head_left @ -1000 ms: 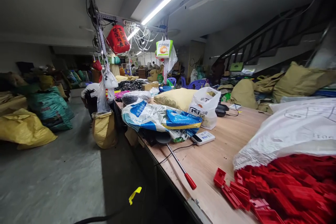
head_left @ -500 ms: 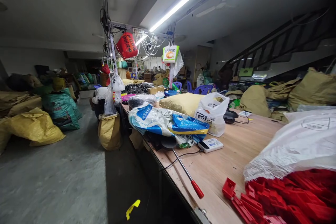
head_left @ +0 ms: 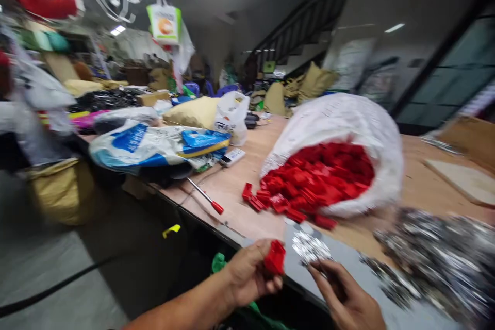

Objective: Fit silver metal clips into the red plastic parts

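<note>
My left hand (head_left: 253, 273) is closed around a red plastic part (head_left: 275, 258) at the table's front edge. Beside it, my right hand (head_left: 344, 291) is closed, thumb and fingers pinched together at the near side of a small pile of shiny metal pieces (head_left: 309, 246). What sits between those fingertips is blurred and too small to name. Behind both hands a large white sack (head_left: 348, 113) lies on its side, its mouth facing me. Many red plastic parts (head_left: 305, 180) fill it and spill onto the table.
More metal parts (head_left: 429, 258) are heaped at the right. On the wooden table (head_left: 263, 139) lie a blue-and-white bag (head_left: 154, 147), a white plastic bag (head_left: 234, 116) and a small white device (head_left: 232, 157). A red-tipped lever (head_left: 207, 196) juts over the left edge.
The view has swung right and down. Both my hands have come into view, the left one with a red plastic part. The sack and metal pieces now show fully.
</note>
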Demonstrator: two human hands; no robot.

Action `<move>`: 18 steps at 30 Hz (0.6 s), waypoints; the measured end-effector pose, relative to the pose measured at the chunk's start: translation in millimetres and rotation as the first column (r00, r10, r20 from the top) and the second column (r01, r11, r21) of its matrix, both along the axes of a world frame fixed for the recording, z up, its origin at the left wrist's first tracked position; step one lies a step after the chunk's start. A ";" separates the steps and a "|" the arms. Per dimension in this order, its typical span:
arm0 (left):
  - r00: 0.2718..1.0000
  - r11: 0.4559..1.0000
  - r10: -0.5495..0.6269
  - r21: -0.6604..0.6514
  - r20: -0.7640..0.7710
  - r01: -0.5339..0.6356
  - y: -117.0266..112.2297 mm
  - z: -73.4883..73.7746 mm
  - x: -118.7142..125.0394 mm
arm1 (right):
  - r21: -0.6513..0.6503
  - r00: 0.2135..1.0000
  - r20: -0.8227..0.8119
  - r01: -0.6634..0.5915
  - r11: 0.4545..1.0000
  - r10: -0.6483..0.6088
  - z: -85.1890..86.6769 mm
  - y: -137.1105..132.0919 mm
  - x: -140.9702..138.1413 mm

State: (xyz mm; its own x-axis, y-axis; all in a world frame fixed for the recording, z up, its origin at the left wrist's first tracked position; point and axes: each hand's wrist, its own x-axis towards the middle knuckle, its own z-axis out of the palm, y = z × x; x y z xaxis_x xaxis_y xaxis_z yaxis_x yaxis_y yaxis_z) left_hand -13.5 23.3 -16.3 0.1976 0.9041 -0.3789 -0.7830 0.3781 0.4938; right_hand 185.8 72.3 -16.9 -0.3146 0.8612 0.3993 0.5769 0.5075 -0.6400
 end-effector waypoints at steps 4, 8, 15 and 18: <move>0.997 0.999 -0.037 -0.018 0.064 0.038 -6.8 3.2 -2.6 | -0.077 0.992 -0.097 -0.083 0.994 0.076 24.6 -11.7 -21.0; 0.995 0.997 -0.069 -0.020 0.076 0.071 -8.1 -1.9 -0.3 | -0.080 0.987 -0.114 -0.126 0.989 0.117 33.3 -16.0 -29.3; 0.990 0.990 -0.120 -0.070 0.069 0.124 -10.1 0.1 1.9 | -0.011 0.982 -0.040 -0.186 0.982 0.186 32.1 -15.2 -27.7; 0.991 0.989 -0.126 -0.074 0.042 0.129 -10.9 1.5 1.6 | 0.008 0.969 0.016 -0.247 0.969 0.247 31.9 -12.8 -26.5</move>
